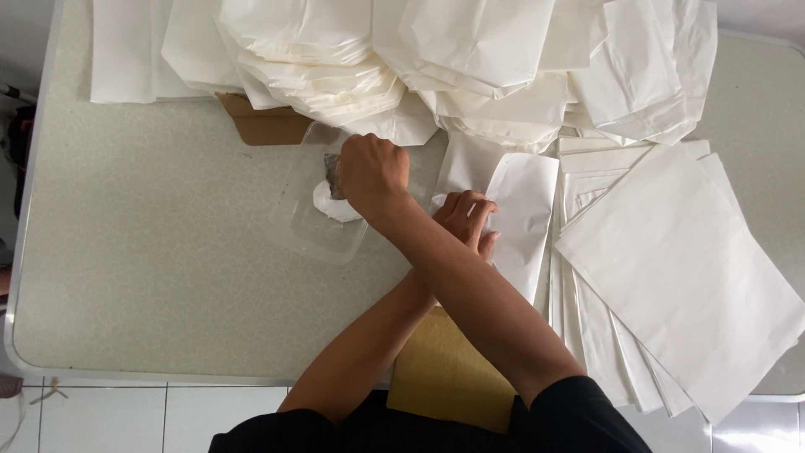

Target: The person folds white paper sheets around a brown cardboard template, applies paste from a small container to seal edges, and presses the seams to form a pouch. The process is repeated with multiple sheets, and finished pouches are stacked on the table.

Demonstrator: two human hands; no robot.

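Note:
My arms are crossed over the table. My right hand (373, 172) reaches left over a clear plastic tray (306, 231) and is closed on a small grey tool (332, 174), which touches a blob of white paste (331, 205) in the tray. My left hand (470, 218) passes under the right forearm and presses its fingers on a folded white paper sheet (524, 210) just right of the tray.
Heaps of folded white paper bags (470, 59) cover the table's far side. A fan of flat white sheets (679, 268) lies at the right. A brown cardboard piece (264, 126) pokes out from under the heaps; a tan board (444, 369) sits at the near edge.

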